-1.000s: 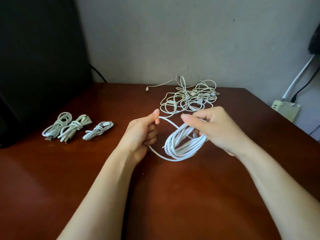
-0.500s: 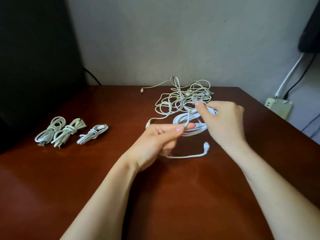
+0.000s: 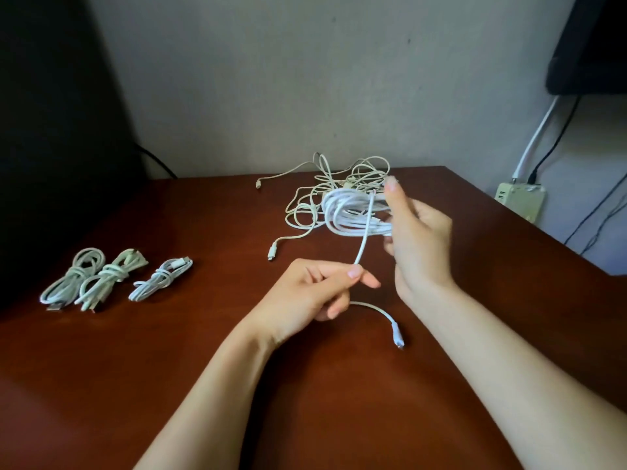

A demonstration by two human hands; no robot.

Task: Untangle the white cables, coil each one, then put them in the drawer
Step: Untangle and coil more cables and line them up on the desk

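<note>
Over the brown surface (image 3: 169,385), near its far edge, the right hand (image 3: 420,245) grips a coiled cable (image 3: 353,215) while the left hand (image 3: 305,296) pinches its tail (image 3: 363,247), which likely needs wrapping round next.

Table (image 3: 203,385) – glossy red-brown wood, cables (image 3: 353,215) – smooth white plastic, wall (image 3: 271,79) matt.

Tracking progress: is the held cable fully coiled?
Partly coiled: the right hand holds the coil, the left hand pinches a loose tail.

Home desk corner — power strip (image 3: 520,200), cords.
</note>
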